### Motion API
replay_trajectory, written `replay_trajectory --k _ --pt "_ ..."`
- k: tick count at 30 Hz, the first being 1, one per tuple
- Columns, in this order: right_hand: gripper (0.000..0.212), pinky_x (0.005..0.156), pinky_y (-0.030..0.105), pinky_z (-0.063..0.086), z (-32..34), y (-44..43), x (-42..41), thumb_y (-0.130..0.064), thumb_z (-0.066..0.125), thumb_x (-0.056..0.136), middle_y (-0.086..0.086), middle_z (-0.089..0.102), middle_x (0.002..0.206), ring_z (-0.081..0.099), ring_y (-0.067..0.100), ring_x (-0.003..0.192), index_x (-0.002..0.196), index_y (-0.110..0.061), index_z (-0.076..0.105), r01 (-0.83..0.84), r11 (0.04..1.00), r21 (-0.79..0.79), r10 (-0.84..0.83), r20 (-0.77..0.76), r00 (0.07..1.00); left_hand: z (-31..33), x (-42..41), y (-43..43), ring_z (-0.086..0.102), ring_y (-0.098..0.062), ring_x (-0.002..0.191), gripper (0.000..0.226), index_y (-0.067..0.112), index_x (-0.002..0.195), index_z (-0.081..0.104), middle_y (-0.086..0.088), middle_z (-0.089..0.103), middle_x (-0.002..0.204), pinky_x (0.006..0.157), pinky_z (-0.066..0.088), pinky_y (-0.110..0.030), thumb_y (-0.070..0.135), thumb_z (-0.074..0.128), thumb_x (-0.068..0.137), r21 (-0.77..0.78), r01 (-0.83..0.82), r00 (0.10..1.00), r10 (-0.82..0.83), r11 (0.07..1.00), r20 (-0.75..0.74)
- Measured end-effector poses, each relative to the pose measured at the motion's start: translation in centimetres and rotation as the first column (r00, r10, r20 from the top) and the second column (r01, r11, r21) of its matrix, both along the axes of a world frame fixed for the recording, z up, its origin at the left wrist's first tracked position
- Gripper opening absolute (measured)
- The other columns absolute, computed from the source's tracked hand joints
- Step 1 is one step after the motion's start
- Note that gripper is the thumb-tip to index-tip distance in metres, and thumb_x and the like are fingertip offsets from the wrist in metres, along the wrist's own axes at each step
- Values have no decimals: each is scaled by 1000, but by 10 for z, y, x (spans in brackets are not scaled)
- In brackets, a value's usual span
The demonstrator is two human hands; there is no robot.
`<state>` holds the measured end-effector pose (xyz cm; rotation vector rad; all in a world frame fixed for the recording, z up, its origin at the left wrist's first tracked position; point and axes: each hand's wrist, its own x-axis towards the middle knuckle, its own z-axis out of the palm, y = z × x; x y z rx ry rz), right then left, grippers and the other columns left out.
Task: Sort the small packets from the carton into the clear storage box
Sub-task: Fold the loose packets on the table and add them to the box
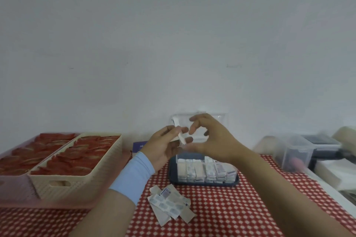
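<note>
My left hand, with a light blue sleeve on the wrist, pinches a few white strip packets above the table. My right hand hovers just right of them, its fingers curved in a C and its fingertips close to the strips; no grip shows. Below both hands stands the clear storage box, with rows of upright packets inside, on a dark blue tray. Its clear lid stands raised behind my hands. A pile of loose packets lies on the chequered cloth in front. A purple carton peeks out behind my left hand.
A cream basket and a pink tray, both full of red items, fill the left side. Clear lidded containers and white things stand at the right edge. A white wall rises right behind the table.
</note>
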<state>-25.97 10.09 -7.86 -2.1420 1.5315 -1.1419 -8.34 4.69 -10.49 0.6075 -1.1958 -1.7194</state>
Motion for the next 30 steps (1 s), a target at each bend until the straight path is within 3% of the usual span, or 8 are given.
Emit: replay_trajectory --k 3,5,8,10,15,19,22,30 --pt "51 111 27 29 10 -9 -3 -47 92 55 -15 35 154 30 1 142 91 -38 57 -68 997 -37 56 -262 964 7 -8 0 72 -28 98 48 -2 129 55 -13 68 116 66 60 -34 27 62 92 16 78 997 -78 997 27" --pt "47 111 30 31 17 -14 -2 -45 91 56 -13 49 145 41 3 135 87 -36 56 -59 993 -103 20 -344 939 11 -13 -1 72 -25 94 60 -6 135 50 -15 65 125 61 59 -31 29 61 88 8 92 995 -92 996 26" --pt "39 90 23 48 21 -22 -5 -40 91 59 -18 62 105 59 -1 99 77 -33 58 -70 997 -41 57 -266 962 9 -20 -8 72 -22 101 62 -6 140 46 -19 59 137 68 60 -30 29 57 90 18 117 993 -117 993 -14" --pt "38 82 22 56 19 -28 -9 -37 92 58 -15 59 103 62 2 94 77 -26 60 -103 995 5 102 -196 975 8 -25 -14 70 -21 104 59 -7 136 49 -17 63 132 70 60 -30 29 57 90 35 145 989 -145 989 -11" --pt "31 91 21 50 24 -37 -25 -28 88 70 -4 64 118 64 10 107 87 -13 67 -211 954 211 226 -50 973 8 -29 -26 69 -23 106 40 3 122 61 -12 66 125 77 61 -32 29 59 92 37 247 968 -248 968 28" --pt "19 100 48 52 27 -50 -41 -11 65 94 19 68 112 69 32 103 111 -5 64 -244 936 253 179 254 951 11 -29 -29 74 -26 92 42 5 122 58 -11 73 109 71 63 -32 22 62 85 84 301 951 -306 950 55" --pt "32 99 50 53 28 -59 -46 -9 64 95 13 69 97 69 36 102 127 -13 62 -150 944 292 104 168 980 13 -31 -32 74 -26 88 45 3 125 56 -10 74 108 69 62 -30 21 60 84 88 315 941 -323 945 101" --pt "12 59 25 45 36 -67 -53 -15 65 94 2 77 90 70 10 71 99 -13 76 -48 919 392 69 -39 997 10 -29 -45 73 -23 89 27 2 121 59 -12 74 107 75 61 -28 17 50 100 98 309 902 -324 946 284"
